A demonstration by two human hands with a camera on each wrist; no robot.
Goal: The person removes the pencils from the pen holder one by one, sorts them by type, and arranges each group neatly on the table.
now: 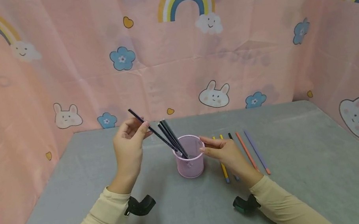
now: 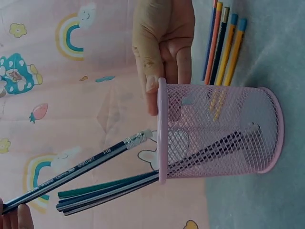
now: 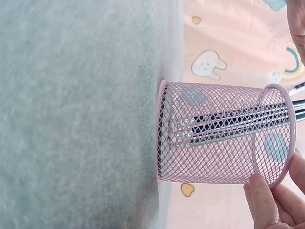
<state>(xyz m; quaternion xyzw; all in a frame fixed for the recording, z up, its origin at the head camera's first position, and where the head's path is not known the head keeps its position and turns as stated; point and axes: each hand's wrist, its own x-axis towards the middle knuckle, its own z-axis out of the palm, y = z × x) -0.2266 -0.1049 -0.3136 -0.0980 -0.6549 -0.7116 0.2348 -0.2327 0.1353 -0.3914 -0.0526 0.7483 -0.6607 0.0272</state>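
Note:
A pink mesh pencil cup stands upright on the table. My right hand pinches its rim on the right side, thumb and fingers at the edge. Up and to the left, my left hand holds a dark pencil between thumb and fingers near its upper end. This pencil slants down, its metal-banded eraser end right at the cup's mouth. Several other dark pencils, one with a green side, lean leftward inside the cup with eraser ends at the bottom, seen through the mesh in the right wrist view.
Right of the cup, a row of loose pencils lies on the grey table: yellow ones, a black one, an orange pencil and a purple pencil. My right forearm reaches past their near ends. A pink printed curtain surrounds the table's back and sides.

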